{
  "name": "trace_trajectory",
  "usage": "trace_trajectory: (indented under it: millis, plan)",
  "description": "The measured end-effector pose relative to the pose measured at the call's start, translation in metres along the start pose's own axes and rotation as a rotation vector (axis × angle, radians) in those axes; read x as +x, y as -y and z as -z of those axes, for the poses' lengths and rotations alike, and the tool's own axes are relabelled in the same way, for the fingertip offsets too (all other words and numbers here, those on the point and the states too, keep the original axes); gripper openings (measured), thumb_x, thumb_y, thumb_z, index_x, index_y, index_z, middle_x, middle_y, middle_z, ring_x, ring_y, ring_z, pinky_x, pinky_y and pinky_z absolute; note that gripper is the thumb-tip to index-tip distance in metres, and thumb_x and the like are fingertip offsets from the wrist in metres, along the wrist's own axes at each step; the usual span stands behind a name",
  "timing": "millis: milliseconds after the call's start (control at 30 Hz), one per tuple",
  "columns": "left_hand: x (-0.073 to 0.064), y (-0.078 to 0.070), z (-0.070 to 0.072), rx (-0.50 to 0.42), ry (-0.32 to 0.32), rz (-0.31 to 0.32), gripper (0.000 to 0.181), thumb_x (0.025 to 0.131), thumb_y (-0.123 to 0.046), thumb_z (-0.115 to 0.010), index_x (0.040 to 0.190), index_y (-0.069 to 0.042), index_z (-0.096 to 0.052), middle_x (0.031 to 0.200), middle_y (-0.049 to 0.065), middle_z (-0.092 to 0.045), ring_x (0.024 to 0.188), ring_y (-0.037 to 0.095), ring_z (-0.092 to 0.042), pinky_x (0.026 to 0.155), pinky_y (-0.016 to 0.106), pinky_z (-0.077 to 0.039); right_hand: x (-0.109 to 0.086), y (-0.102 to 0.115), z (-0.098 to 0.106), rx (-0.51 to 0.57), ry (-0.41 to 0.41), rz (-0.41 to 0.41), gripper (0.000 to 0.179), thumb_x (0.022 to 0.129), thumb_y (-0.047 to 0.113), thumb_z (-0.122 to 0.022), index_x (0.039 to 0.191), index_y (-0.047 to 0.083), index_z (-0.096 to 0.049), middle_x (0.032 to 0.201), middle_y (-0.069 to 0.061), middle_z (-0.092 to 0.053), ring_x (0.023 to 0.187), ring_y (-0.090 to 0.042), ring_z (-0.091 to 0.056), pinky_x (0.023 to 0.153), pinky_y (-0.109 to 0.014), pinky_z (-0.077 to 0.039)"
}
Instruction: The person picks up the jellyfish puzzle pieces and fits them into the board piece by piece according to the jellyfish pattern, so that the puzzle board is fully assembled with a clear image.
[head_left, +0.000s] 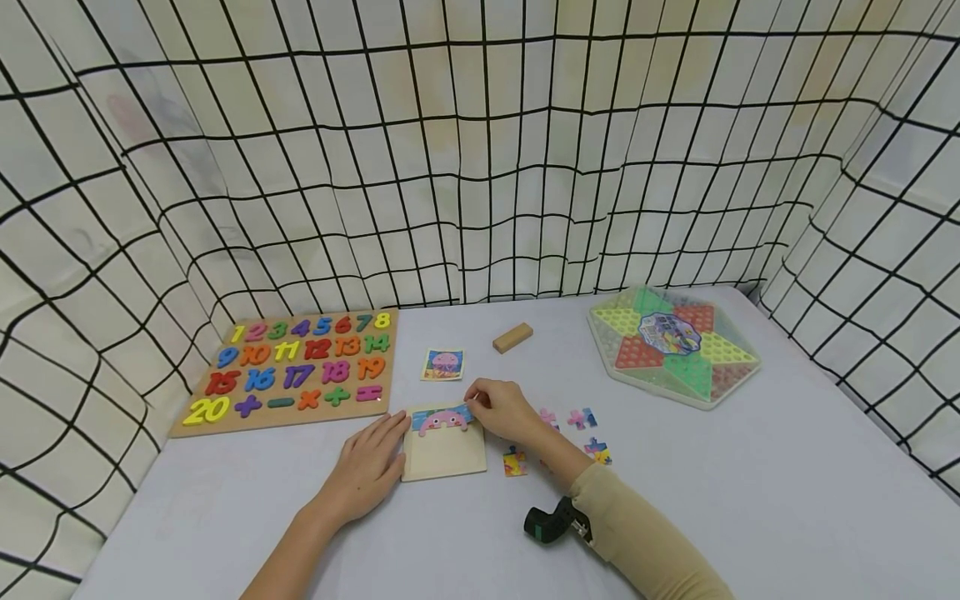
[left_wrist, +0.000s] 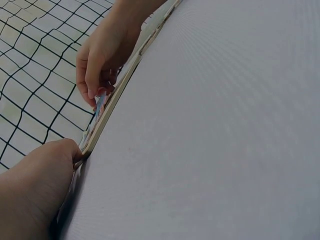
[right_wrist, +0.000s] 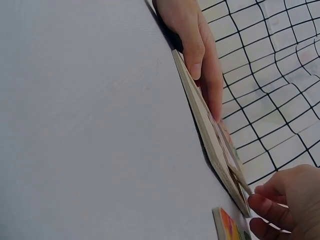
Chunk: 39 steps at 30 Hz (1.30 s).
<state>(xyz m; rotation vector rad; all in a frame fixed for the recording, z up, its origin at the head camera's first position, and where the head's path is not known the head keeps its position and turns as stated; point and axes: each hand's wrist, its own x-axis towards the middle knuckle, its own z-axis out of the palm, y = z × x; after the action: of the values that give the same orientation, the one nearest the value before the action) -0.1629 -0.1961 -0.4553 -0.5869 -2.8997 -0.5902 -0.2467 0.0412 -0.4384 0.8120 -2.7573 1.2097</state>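
Right hand (head_left: 507,409) pinched jigsaw piece (right_wrist: 241,180) at puzzle tray's (head_left: 447,458) far-right corner; left hand (head_left: 365,473), fingers extended, braced left edge. Levelling before pressing seemed best.

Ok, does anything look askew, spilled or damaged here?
One puzzle piece looks askew: it tilts up from the puzzle board instead of lying flat, its raised end pinched by the right hand. Nothing visible looks spilled or damaged.

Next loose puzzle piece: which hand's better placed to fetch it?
Right hand, likely, once free of the piece it pinches: the loose pieces lie on its side of the board, near its forearm. The left hand touches the board's opposite edge.
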Motion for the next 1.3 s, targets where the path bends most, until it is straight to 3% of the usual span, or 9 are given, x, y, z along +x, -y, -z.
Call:
trace_trajectory:
  millis: [300, 667, 933, 1300]
  plan:
    - [0.0, -0.001, 0.001, 0.002, 0.001, 0.007, 0.052, 0.092, -0.021, -0.049, 0.139, -0.003, -0.037, 0.144, 0.011, -0.034, 0.133, 0.031, -0.025, 0.102, 0.053, -0.02, -0.002, -0.001, 0.005, 0.005, 0.014, -0.029, 0.01, 0.089, 0.013, -0.056, 0.095, 0.01, -0.064, 0.068, 0.004, -0.052, 0.058, -0.009, -0.046, 0.047, -0.018, -0.038]
    - [0.0, 0.001, 0.001, -0.003, 0.007, 0.01, 0.052, 0.092, -0.021, -0.049, 0.14, -0.004, -0.037, 0.145, 0.011, -0.033, 0.133, 0.031, -0.024, 0.102, 0.054, -0.019, -0.011, -0.007, 0.023, -0.013, 0.028, 0.016, 0.013, 0.089, 0.011, -0.054, 0.098, 0.007, -0.063, 0.07, 0.004, -0.052, 0.06, -0.01, -0.046, 0.051, -0.021, -0.04]
    - [0.0, 0.001, 0.0, -0.001, 0.011, 0.012, 0.052, 0.092, -0.021, -0.05, 0.139, -0.004, -0.037, 0.145, 0.011, -0.033, 0.133, 0.032, -0.024, 0.101, 0.054, -0.02, -0.017, -0.017, 0.032, -0.048, 0.031, 0.019, 0.014, 0.088, 0.012, -0.057, 0.1, 0.007, -0.063, 0.08, 0.005, -0.055, 0.074, -0.012, -0.048, 0.064, -0.025, -0.044]
    - [0.001, 0.0, 0.0, 0.002, 0.018, 0.021, 0.053, 0.092, -0.022, -0.05, 0.14, -0.004, -0.037, 0.145, 0.011, -0.033, 0.133, 0.032, -0.024, 0.102, 0.055, -0.02, -0.032, -0.026, 0.038, -0.122, 0.067, 0.017, 0.015, 0.087, 0.019, -0.061, 0.1, 0.012, -0.063, 0.088, 0.006, -0.057, 0.086, -0.013, -0.047, 0.076, -0.031, -0.041]
